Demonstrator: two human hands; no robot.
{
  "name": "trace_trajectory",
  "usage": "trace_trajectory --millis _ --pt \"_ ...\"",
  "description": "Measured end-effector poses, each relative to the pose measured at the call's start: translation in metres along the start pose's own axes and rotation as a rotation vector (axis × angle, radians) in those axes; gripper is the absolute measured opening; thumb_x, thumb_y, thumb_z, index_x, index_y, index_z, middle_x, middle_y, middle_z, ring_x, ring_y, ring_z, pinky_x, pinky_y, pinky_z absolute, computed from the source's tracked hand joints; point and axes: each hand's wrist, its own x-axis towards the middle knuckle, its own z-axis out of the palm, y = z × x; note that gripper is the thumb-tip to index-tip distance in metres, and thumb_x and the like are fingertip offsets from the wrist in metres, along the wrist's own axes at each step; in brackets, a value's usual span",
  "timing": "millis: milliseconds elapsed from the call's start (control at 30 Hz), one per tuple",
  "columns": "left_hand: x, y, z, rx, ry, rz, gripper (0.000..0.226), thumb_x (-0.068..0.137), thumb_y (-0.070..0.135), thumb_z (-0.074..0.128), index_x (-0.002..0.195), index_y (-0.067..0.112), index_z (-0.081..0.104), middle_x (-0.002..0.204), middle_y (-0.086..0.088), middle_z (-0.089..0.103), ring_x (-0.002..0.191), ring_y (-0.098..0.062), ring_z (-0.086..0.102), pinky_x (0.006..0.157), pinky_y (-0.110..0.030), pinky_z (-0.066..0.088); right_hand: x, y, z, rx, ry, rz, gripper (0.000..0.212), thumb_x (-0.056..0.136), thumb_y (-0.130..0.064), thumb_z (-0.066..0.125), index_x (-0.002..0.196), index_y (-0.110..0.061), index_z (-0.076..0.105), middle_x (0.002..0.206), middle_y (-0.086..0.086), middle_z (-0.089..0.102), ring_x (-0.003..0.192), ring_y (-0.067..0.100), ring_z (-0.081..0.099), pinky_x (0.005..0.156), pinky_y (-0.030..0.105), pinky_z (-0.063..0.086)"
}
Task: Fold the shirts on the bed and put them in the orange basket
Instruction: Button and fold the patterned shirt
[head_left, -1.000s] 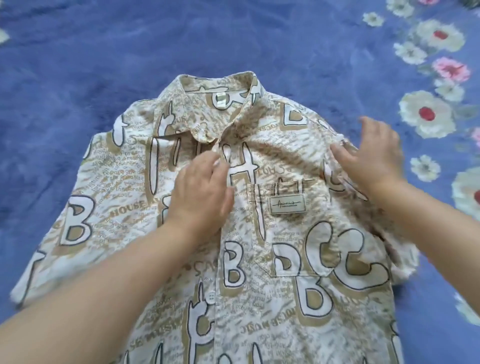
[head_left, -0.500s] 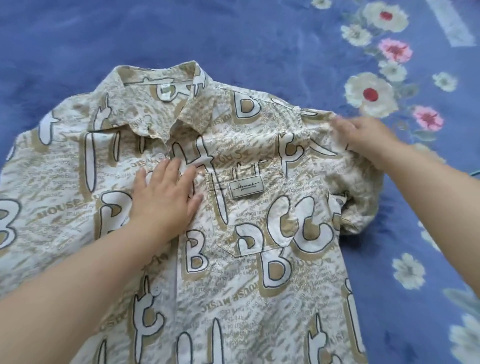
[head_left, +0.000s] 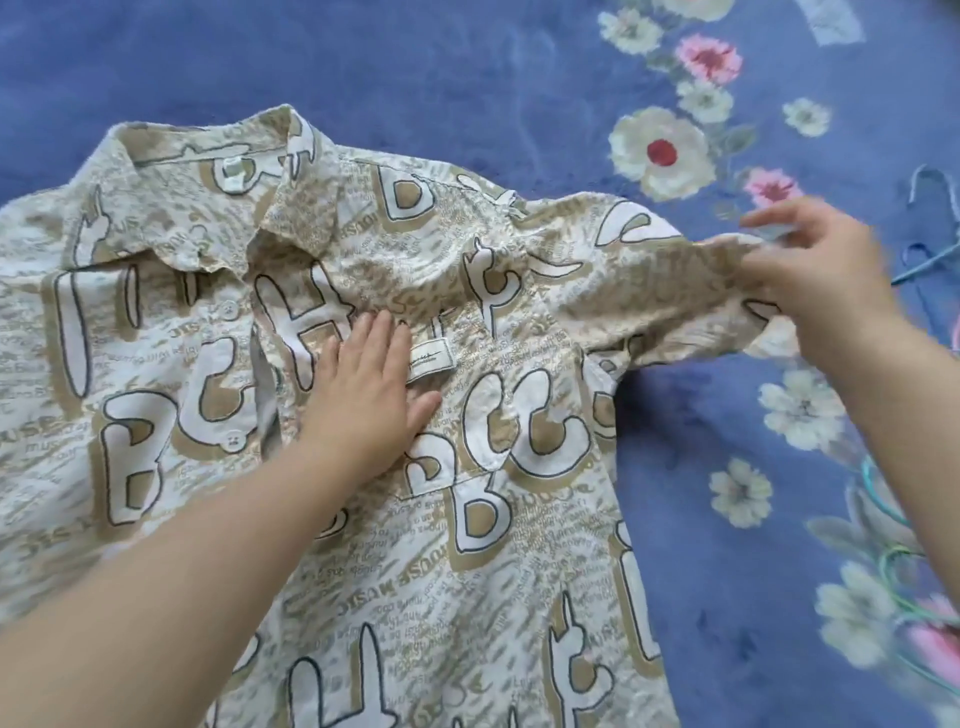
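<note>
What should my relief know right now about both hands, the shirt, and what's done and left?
Left hand: flat, pressing the shirt at its chest, beside the pocket label.
Right hand: pinching the end of the shirt's sleeve, drawn outward; blurred.
Shirt: front up, collar away from the person, on the blue floral bedspread.
Done: shirt laid out; no fold visible.
Left: fold it and put it in the orange basket, which is not in view.

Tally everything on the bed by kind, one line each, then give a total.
Shirts: 1, the beige printed shirt, spread out front up
Hands: 2, left hand pressing flat on the chest, right hand pinching the sleeve end
Bedspreads: 1, the blue flowered bedspread
Orange baskets: 0 in view
Total: 4
</note>
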Motion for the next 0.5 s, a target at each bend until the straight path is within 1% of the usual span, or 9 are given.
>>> trace_trajectory --millis 33,100,167,233,267,333,367,433,500 --pt "0.001 -0.001 0.002 0.025 -0.015 -0.016 0.072 0.095 0.055 0.014 0.146 0.013 -0.017 0.153 -0.006 -0.022 0.141 -0.021 -0.020 0.111 -0.039 -0.013 -0.002 -0.002 -0.007 0.021 0.124 -0.085 0.027 0.064 -0.003 0.052 0.069 -0.030 0.052 0.045 -0.010 0.043 0.037 0.001 0.036 0.038 0.011 0.028" --pt "0.001 -0.002 0.002 0.044 -0.023 -0.031 0.073 0.094 0.056 0.013 0.146 0.013 -0.016 0.154 -0.006 -0.021 0.141 -0.021 -0.019 0.111 -0.040 -0.013 -0.010 0.006 -0.013 0.065 0.156 -0.100 0.031 0.073 0.001 0.048 0.068 -0.029 0.049 0.044 -0.010 0.041 0.033 0.001 0.035 0.036 0.010 0.026" --pt "0.001 0.002 -0.001 0.043 -0.020 -0.033 0.072 0.095 0.056 0.015 0.147 0.014 -0.012 0.155 -0.006 -0.018 0.142 -0.022 -0.016 0.113 -0.041 -0.010 -0.013 0.027 -0.005 0.057 0.031 0.134 0.024 0.083 -0.004 0.046 0.067 -0.021 0.048 0.052 -0.002 0.048 0.033 0.002 0.043 0.034 0.013 0.030" --pt "0.001 0.009 -0.006 0.028 -0.041 -0.042 0.073 0.094 0.056 0.016 0.148 0.013 -0.010 0.155 -0.007 -0.016 0.143 -0.023 -0.014 0.114 -0.042 -0.008 -0.010 0.047 0.005 -0.036 -0.017 0.339 0.022 0.088 -0.026 0.043 0.069 -0.017 0.049 0.072 0.013 0.055 0.050 0.010 0.054 0.044 0.018 0.040" --pt "0.002 0.011 -0.006 0.030 -0.067 -0.050 0.076 0.093 0.058 0.015 0.147 0.012 -0.012 0.154 -0.008 -0.018 0.142 -0.024 -0.016 0.113 -0.044 -0.009 -0.007 0.050 0.009 -0.042 -0.036 0.412 0.028 0.088 -0.038 0.042 0.077 -0.015 0.054 0.085 0.016 0.058 0.062 0.017 0.058 0.052 0.021 0.044" --pt "0.005 0.014 -0.004 0.071 -0.127 -0.054 0.082 0.090 0.064 0.009 0.144 0.010 -0.021 0.151 -0.010 -0.026 0.140 -0.026 -0.023 0.111 -0.045 -0.013 0.001 0.054 0.016 0.197 -0.157 0.565 0.044 0.093 -0.051 0.036 0.104 -0.014 0.058 0.099 0.012 0.064 0.079 0.023 0.064 0.058 0.026 0.052" --pt "0.006 0.015 -0.003 0.085 -0.148 -0.056 0.084 0.088 0.065 0.007 0.142 0.009 -0.024 0.150 -0.011 -0.029 0.139 -0.027 -0.026 0.110 -0.046 -0.014 0.005 0.052 0.019 0.371 -0.246 0.640 0.049 0.095 -0.053 0.032 0.107 -0.015 0.059 0.094 0.009 0.068 0.078 0.022 0.067 0.055 0.027 0.055" --pt "0.008 0.014 0.001 0.101 -0.170 -0.053 0.085 0.085 0.066 0.002 0.141 0.008 -0.027 0.148 -0.012 -0.032 0.137 -0.027 -0.029 0.110 -0.047 -0.016 0.005 0.044 0.022 0.573 -0.437 0.706 0.055 0.092 -0.056 0.032 0.094 -0.015 0.069 0.083 0.007 0.072 0.069 0.021 0.070 0.053 0.032 0.057" --pt "0.007 0.014 0.004 0.102 -0.178 -0.055 0.086 0.084 0.067 0.000 0.140 0.008 -0.028 0.147 -0.012 -0.034 0.136 -0.027 -0.030 0.109 -0.047 -0.017 0.002 0.041 0.024 0.592 -0.581 0.654 0.051 0.078 -0.055 0.046 0.080 -0.013 0.074 0.084 0.009 0.072 0.070 0.022 0.070 0.057 0.034 0.058"
